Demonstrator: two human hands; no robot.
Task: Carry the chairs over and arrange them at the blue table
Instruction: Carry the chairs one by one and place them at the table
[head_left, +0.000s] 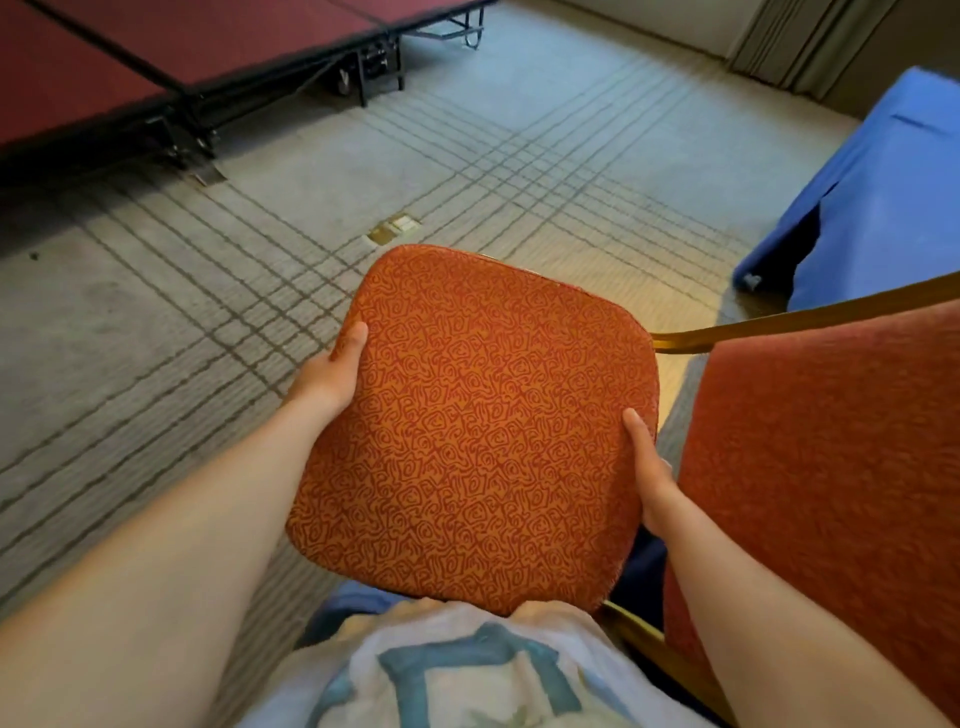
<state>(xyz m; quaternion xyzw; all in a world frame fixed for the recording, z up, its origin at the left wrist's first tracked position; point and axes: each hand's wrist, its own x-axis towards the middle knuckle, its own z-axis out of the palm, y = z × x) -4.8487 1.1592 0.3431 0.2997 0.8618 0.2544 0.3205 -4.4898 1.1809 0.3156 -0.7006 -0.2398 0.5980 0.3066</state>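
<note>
1. The person holds a chair (524, 447) up in front of the body, above the carpet (156, 312). Its orange patterned seat (467, 364) faces the camera.
2. The left hand (332, 371) grips the left edge of the seat, with the thumb lying on the fabric; the other fingers are hidden behind the edge.
3. The right hand (652, 478) grips the right edge in the same way, with the thumb on top.
4. The red backrest (831, 457) is at the right, with the golden frame (779, 322) beside it.
5. The blue worktop (883, 197), covered with a cloth, stands at the upper right, apart from the chair.
6. Dark red stage platforms (208, 41) stand at the upper left.
7. A small metal floor plate (393, 228) lies in the carpet just beyond the seat.
</note>
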